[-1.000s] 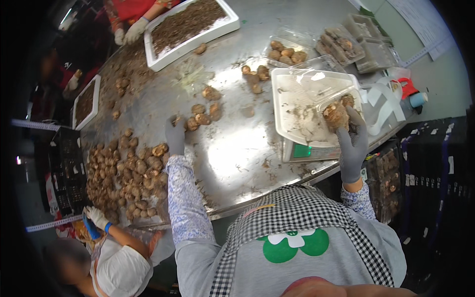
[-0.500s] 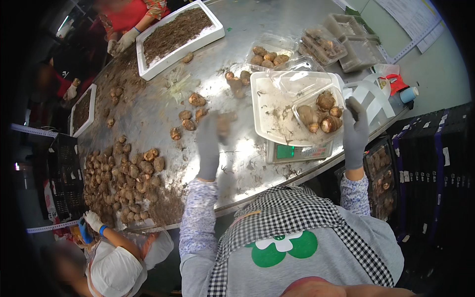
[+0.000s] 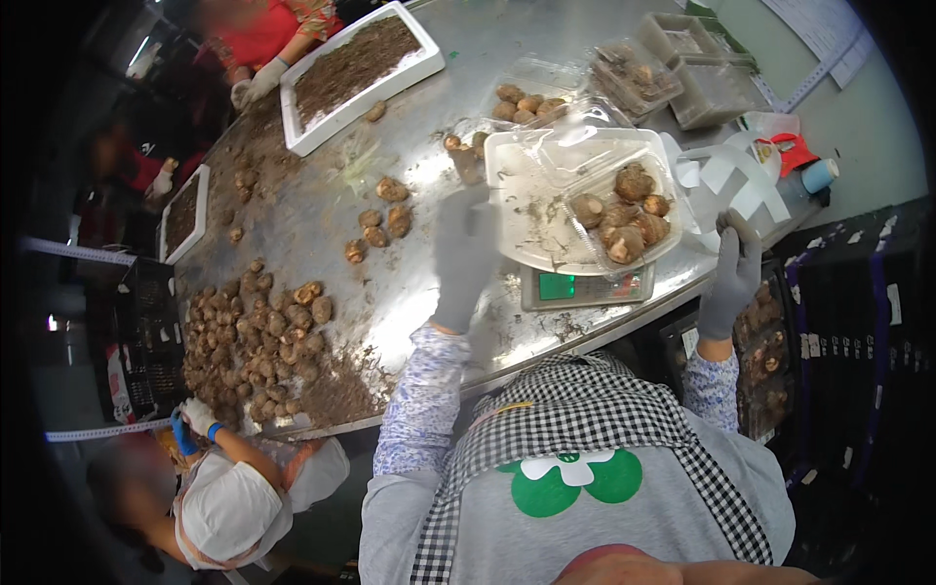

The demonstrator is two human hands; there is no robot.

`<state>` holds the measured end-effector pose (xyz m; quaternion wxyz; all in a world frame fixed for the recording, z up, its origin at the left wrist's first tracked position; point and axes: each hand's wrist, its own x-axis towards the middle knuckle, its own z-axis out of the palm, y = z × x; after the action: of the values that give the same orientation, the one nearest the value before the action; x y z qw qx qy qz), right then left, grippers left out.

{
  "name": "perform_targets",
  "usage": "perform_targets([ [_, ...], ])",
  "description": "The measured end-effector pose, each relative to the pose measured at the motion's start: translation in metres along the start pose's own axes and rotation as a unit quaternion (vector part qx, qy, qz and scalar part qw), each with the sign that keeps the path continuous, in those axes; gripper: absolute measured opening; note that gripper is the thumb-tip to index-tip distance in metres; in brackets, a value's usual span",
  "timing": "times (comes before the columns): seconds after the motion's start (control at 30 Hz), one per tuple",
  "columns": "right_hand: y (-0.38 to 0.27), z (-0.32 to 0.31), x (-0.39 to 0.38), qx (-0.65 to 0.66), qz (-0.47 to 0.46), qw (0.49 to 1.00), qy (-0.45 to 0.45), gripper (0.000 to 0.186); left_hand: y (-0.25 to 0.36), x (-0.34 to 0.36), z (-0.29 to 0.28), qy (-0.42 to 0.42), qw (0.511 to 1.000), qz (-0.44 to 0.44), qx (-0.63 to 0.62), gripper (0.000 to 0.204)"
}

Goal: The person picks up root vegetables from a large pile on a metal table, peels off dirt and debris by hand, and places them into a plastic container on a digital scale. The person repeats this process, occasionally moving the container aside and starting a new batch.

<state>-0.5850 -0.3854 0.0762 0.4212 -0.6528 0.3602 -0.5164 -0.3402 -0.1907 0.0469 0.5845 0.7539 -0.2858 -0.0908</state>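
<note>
A clear plastic clamshell box [image 3: 575, 216] with its lid raised lies in the white tray [image 3: 522, 244] of a weighing scale [image 3: 585, 289]. Several brown taro corms [image 3: 634, 182] sit inside the box. My left hand [image 3: 463, 258], in a grey glove, is at the tray's left edge; motion smears its fingers, so whatever they may hold cannot be made out. To the right of the scale, by the table edge, my gloved right hand [image 3: 731, 278] is open, fingers a little bent, apart from the box. A few loose taro corms [image 3: 372, 218] lie left of my left hand.
A large pile of taro [image 3: 258, 341] covers the table's left part. Filled clamshells [image 3: 526, 105] and stacked plastic boxes [image 3: 717, 93] stand behind the scale. Foam trays of soil [image 3: 366, 68] lie far left, near co-workers' gloved hands [image 3: 263, 83]. Dark crates [image 3: 858, 331] stand at right.
My left hand has moved right to the tray; the blurred brown lump beside it earlier no longer shows. My right hand has drawn back from the box, outward and toward me. The view shifted slightly.
</note>
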Motion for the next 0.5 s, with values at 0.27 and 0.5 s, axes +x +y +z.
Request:
perform_targets([
  [0.27,-0.022,0.039,-0.061,0.006,-0.179,0.909,-0.376,0.013,-0.135,-0.018,-0.156,0.159,0.899,-0.196,0.357,0.040],
  [0.5,-0.032,0.076,-0.081,-0.030,-0.304,0.832,-0.464,0.008,-0.170,0.021,-0.201,0.026,0.917,-0.103,0.385,0.064],
])
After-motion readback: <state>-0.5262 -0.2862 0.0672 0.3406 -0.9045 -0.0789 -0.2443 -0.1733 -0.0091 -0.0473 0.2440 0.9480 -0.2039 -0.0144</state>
